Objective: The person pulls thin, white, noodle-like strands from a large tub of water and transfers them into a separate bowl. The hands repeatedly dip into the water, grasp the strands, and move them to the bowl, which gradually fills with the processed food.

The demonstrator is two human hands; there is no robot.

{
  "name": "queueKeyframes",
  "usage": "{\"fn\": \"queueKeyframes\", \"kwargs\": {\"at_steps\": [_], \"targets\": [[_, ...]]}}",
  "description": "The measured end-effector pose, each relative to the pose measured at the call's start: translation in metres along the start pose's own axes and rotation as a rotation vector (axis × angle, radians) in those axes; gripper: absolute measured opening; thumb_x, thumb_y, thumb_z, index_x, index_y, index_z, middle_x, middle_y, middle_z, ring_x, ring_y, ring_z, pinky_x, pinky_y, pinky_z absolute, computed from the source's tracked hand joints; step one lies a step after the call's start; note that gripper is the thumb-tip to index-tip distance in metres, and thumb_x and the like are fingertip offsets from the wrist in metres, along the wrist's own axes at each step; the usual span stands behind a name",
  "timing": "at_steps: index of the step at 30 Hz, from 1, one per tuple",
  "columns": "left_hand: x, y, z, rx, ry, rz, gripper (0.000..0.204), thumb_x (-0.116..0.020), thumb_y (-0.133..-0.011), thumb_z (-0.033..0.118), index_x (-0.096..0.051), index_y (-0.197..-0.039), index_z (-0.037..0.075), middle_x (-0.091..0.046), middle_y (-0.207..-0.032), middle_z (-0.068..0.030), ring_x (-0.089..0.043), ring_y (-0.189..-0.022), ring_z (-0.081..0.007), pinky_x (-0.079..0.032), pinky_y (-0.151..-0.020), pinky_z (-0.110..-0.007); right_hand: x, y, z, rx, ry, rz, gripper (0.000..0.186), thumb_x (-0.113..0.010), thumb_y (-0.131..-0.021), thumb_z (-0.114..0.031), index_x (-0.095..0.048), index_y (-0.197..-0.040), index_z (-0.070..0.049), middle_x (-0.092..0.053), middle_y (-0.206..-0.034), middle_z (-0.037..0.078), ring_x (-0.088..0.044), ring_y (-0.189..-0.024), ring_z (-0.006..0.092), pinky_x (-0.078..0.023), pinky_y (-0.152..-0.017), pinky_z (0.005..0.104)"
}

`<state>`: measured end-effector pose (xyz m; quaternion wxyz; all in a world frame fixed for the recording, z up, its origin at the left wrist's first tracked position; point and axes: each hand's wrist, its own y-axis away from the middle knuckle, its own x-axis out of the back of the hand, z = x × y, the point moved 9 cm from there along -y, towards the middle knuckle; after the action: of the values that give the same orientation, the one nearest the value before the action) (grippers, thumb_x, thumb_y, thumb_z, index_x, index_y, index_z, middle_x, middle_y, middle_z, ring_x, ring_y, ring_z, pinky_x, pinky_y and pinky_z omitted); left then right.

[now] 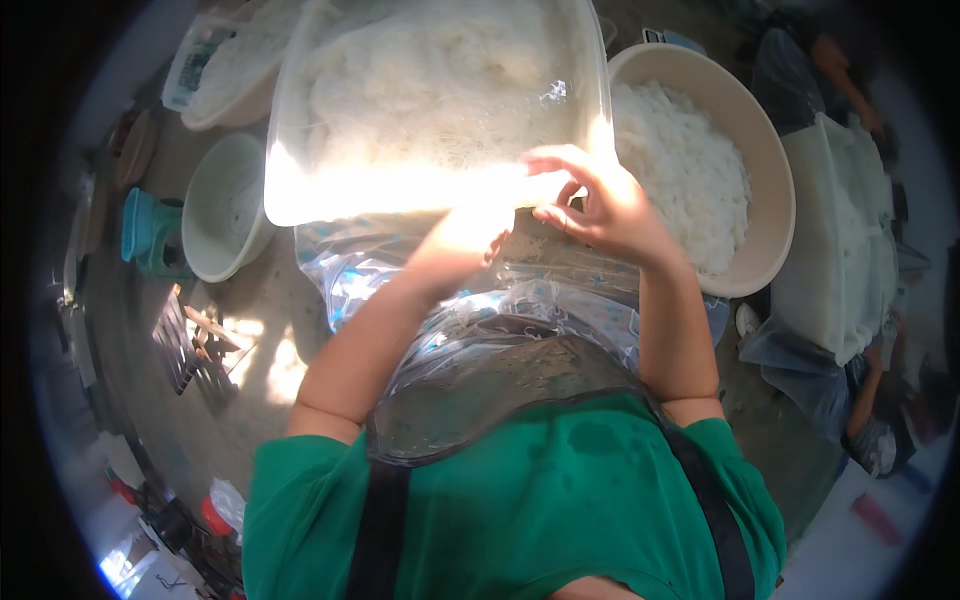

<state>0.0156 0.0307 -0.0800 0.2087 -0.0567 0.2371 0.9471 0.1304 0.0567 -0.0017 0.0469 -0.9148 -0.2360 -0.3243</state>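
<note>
A large translucent tub (605, 90) stands in front of me, with a tangled mass of thin white noodle-like strands (430, 80) in it. Strong sunlight bleaches its near rim. My left hand (468, 240) is at that rim, its fingers lost in the glare. Close on its right, my right hand (605, 200) has its thumb and fingers curled together over the near right corner. Something pale seems to lie between them, too bright to make out.
On the right stands a beige round basin (775, 210) of white clumps, with another white tub (815, 250) beyond it and people beside that. At left are a pale green basin (195, 225), a teal stool-like object (140, 225) and a container of white strands (235, 85).
</note>
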Motion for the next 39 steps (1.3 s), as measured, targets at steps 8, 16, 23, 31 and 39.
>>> {"fn": "queueKeyframes", "kwargs": {"at_steps": [8,16,23,31,39], "targets": [[0.04,0.094,0.284,-1.113,0.37,-0.311,0.035,-0.036,-0.098,0.034,-0.038,-0.07,0.013,-0.029,-0.059,0.0044,-0.026,-0.048,-0.0072,-0.026,-0.043,-0.02,0.02,-0.075,0.036,0.023,0.15,0.102,0.022,-0.047,-0.089,-0.013,-0.059,-0.107,-0.006,-0.061,-0.076,0.007,-0.059,-0.067,0.0159,-0.05,-0.064,0.0309],[0.122,-0.01,0.121,-0.554,0.052,0.253,0.015,-0.055,-0.088,0.016,-0.058,-0.096,0.003,-0.057,-0.078,-0.0026,-0.057,-0.067,-0.0075,-0.04,-0.048,-0.018,0.112,-0.048,-0.016,0.276,0.119,0.54,0.028,-0.056,-0.08,0.001,-0.063,-0.104,-0.012,-0.063,-0.092,0.001,-0.059,-0.073,0.0117,-0.048,-0.069,0.0224],[0.073,-0.005,-0.048,-0.147,0.64,0.388,0.016,-0.046,-0.093,0.024,-0.054,-0.089,0.011,-0.05,-0.067,0.003,-0.047,-0.052,-0.0058,-0.04,-0.045,-0.019,-0.057,-0.055,-0.025,0.519,0.607,0.17,0.033,-0.071,-0.066,-0.018,-0.063,-0.098,-0.017,-0.059,-0.09,0.006,-0.055,-0.086,0.0249,-0.045,-0.073,0.0345],[0.022,0.003,-0.068,0.257,0.767,0.172,0.031,-0.043,-0.094,0.028,-0.054,-0.111,0.005,-0.062,-0.096,-0.0075,-0.057,-0.087,-0.019,-0.047,-0.074,-0.03,-0.075,-0.032,-0.012,0.354,0.111,0.09,0.012,-0.068,-0.067,-0.018,-0.063,-0.076,-0.014,-0.057,-0.079,0.004,-0.055,-0.083,0.0214,-0.046,-0.069,0.0356],[0.039,-0.02,0.121,-0.305,0.588,0.089,0.018,-0.045,-0.093,0.021,-0.049,-0.079,0.009,-0.038,-0.06,0.0025,-0.033,-0.049,-0.0065,-0.025,-0.042,-0.02,0.014,0.03,0.039,0.064,0.503,0.607,0.017,-0.074,-0.067,-0.02,-0.063,-0.073,-0.009,-0.058,-0.076,0.001,-0.056,-0.069,0.0226,-0.047,-0.06,0.0327]]}}
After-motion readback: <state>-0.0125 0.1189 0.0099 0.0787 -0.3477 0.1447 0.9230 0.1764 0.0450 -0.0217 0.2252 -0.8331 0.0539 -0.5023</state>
